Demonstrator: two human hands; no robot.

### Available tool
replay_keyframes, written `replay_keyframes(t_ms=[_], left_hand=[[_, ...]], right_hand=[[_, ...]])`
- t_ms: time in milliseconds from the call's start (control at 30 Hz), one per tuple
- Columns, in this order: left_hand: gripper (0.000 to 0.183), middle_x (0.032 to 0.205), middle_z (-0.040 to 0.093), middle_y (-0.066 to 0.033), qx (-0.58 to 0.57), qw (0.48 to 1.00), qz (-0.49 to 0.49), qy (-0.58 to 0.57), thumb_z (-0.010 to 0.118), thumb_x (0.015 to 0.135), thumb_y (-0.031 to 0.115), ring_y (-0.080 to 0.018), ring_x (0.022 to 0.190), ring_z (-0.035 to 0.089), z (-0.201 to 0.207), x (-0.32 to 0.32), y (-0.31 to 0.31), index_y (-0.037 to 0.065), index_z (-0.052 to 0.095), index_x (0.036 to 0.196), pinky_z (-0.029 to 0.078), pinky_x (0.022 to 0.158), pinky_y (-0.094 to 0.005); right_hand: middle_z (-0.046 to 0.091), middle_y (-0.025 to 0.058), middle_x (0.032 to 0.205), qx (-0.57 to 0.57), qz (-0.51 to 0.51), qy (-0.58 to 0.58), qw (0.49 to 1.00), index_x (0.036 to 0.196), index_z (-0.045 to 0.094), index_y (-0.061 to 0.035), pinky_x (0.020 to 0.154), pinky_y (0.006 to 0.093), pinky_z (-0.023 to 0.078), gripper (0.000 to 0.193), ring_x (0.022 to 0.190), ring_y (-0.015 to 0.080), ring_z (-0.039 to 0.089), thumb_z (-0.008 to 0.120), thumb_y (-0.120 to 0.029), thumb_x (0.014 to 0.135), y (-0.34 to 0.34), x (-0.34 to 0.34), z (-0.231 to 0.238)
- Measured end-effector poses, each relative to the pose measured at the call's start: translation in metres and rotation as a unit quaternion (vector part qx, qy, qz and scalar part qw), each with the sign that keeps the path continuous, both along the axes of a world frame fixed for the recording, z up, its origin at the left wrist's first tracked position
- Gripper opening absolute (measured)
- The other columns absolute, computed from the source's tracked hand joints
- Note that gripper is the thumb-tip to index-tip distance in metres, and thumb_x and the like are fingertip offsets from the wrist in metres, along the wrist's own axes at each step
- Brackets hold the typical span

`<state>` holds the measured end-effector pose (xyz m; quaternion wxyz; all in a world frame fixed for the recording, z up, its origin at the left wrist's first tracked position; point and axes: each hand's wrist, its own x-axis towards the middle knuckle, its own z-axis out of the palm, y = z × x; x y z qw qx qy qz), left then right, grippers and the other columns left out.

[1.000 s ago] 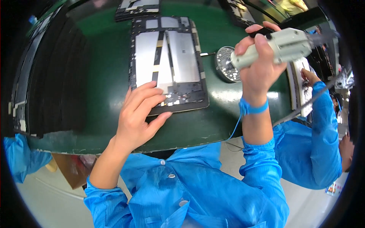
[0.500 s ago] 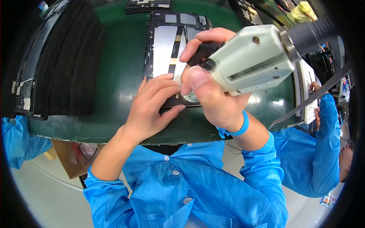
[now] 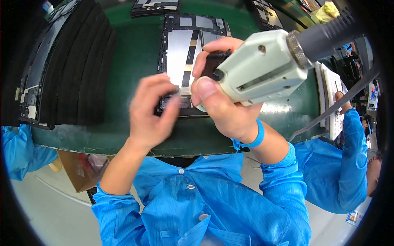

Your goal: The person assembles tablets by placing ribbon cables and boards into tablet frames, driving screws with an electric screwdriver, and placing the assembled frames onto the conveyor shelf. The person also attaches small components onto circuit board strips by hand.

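My right hand (image 3: 223, 96) is wrapped around a pale green electric screwdriver (image 3: 266, 67) with a black lever, a knurled metal collar and a thick black cable sleeve. Its tip is hidden behind my fingers, over the near end of a tablet frame (image 3: 162, 49). The frame lies flat on the green table (image 3: 133, 53), black-edged, with silver plates and a dark strip with gold patches. My left hand (image 3: 150, 108) hovers at the frame's near left corner. Motion smears its curled fingers; whether anything is between them does not show.
Several black trays or frames (image 3: 82, 69) stand stacked on the left. More tablet frames (image 3: 156, 7) lie at the far edge and far right (image 3: 266, 14). A grey cable (image 3: 328, 112) droops on the right. Co-workers in blue sit either side; a cardboard box (image 3: 78, 172) stands below the table.
My left hand has lifted off the tablet frame and drawn left, baring its near left corner. My right hand and the electric screwdriver have shifted slightly left.
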<state>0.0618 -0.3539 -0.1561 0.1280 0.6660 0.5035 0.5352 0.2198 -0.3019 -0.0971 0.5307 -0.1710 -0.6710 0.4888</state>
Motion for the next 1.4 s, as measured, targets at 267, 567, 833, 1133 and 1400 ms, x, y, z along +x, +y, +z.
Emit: replay_keyframes(t_ms=[267, 567, 833, 1133, 1400], left_hand=[[0.041, 0.064, 0.062, -0.0109, -0.393, 0.914, 0.096, 0.005, 0.068, 0.084, 0.035, -0.0176, 0.059, 0.058, 0.029, -0.015, 0.012, -0.005, 0.064, 0.076, 0.046, 0.056, -0.0310], [0.034, 0.068, 0.062, -0.0079, -0.435, 0.898, 0.054, -0.030, 0.060, 0.092, 0.028, -0.0119, 0.058, 0.055, 0.038, -0.007, 0.016, -0.005, 0.061, 0.087, 0.045, 0.052, -0.0301], [0.034, 0.069, 0.061, -0.0080, -0.528, 0.843, 0.054, -0.085, 0.053, 0.095, 0.031, -0.0129, 0.053, 0.057, 0.061, -0.001, 0.011, -0.003, 0.058, 0.091, 0.048, 0.047, -0.0264], [0.063, 0.100, 0.066, -0.0236, -0.599, 0.718, 0.018, -0.355, 0.046, 0.096, 0.050, -0.0278, 0.088, 0.067, 0.053, 0.025, -0.039, -0.008, 0.049, 0.118, 0.056, 0.071, -0.0366], [0.029, 0.104, 0.065, -0.0124, -0.304, 0.770, 0.020, -0.560, 0.057, 0.095, 0.028, -0.0195, 0.094, 0.065, 0.052, 0.047, -0.035, 0.001, 0.059, 0.105, 0.052, 0.084, -0.0329]], right_hand=[[0.055, 0.0184, 0.100, -0.036, -0.064, 0.200, 0.977, 0.126, 0.038, 0.0004, 0.048, 0.0286, 0.050, 0.048, 0.055, 0.0166, 0.058, 0.056, -0.014, 0.084, 0.012, 0.053, 0.022], [0.056, 0.0201, 0.097, -0.027, -0.217, 0.180, 0.959, 0.116, 0.047, 0.0059, 0.047, 0.0290, 0.048, 0.038, 0.053, 0.0171, 0.056, 0.055, -0.006, 0.081, 0.038, 0.112, 0.011], [0.059, 0.0182, 0.094, -0.039, -0.220, 0.180, 0.958, 0.114, 0.050, 0.0068, 0.055, 0.0275, 0.049, 0.035, 0.056, 0.0165, 0.059, 0.054, 0.004, 0.079, 0.038, 0.120, 0.009], [0.061, 0.0080, 0.094, -0.121, -0.151, 0.112, 0.975, 0.115, 0.052, -0.0006, 0.058, 0.0248, 0.051, 0.038, 0.070, 0.0105, 0.059, 0.060, 0.009, 0.079, 0.032, 0.093, -0.015], [0.059, 0.0150, 0.095, -0.044, -0.234, 0.152, 0.959, 0.114, 0.051, 0.0042, 0.052, 0.0270, 0.049, 0.035, 0.060, 0.0148, 0.058, 0.054, 0.007, 0.079, 0.035, 0.117, 0.005]])
